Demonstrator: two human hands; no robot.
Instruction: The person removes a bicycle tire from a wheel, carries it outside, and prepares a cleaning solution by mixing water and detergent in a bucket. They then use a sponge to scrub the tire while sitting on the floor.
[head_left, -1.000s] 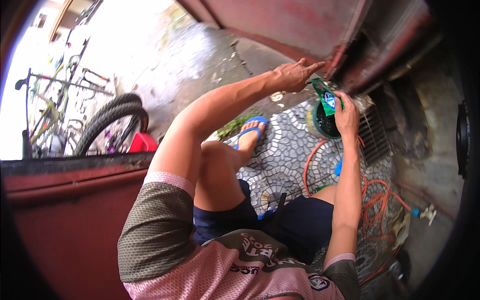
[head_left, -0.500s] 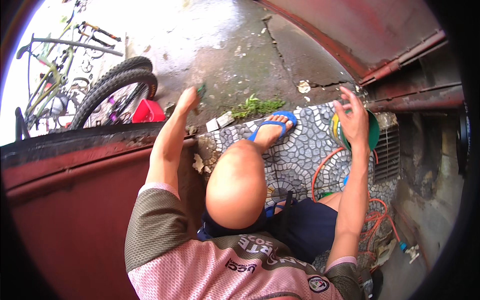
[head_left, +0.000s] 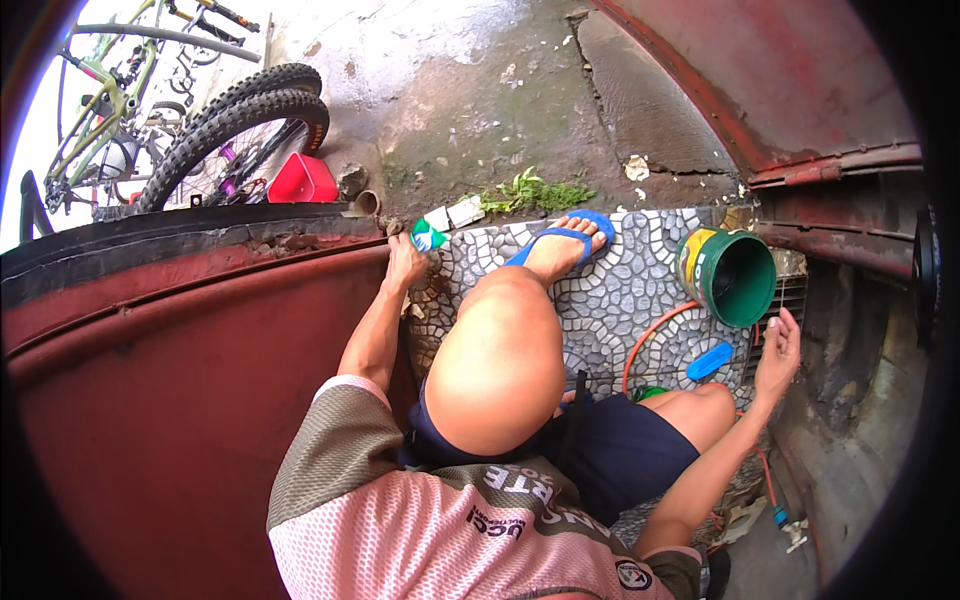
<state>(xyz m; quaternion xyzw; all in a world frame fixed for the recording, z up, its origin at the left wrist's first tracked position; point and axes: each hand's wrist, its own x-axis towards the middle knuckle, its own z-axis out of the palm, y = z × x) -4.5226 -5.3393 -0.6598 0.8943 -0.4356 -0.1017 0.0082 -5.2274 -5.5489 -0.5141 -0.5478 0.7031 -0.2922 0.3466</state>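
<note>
My left hand [head_left: 403,262] is closed on a small green-and-white packet [head_left: 429,236] beside the corner of the red metal panel. The packet sticks out past my fingers. At the right, my right hand [head_left: 779,358] is raised with its fingers apart, nothing seen in them. Just beyond it is a green bucket [head_left: 742,280] with a yellow label on its side. Its mouth faces up and to the right, and the inside looks dark. A flat blue oblong piece [head_left: 710,361] lies on the pebble-patterned tiles [head_left: 640,265] between my knee and the bucket.
An orange hose [head_left: 640,345] curves over the tiles by a floor grate [head_left: 790,300]. Far left, bicycles [head_left: 125,110] stand near a red plastic container [head_left: 303,180]. Red metal panels [head_left: 150,400] flank me. Weeds [head_left: 535,192] grow at the tile edge.
My left hand has come down and back toward the panel corner with the packet. My right hand has moved from over the bucket to its near side.
</note>
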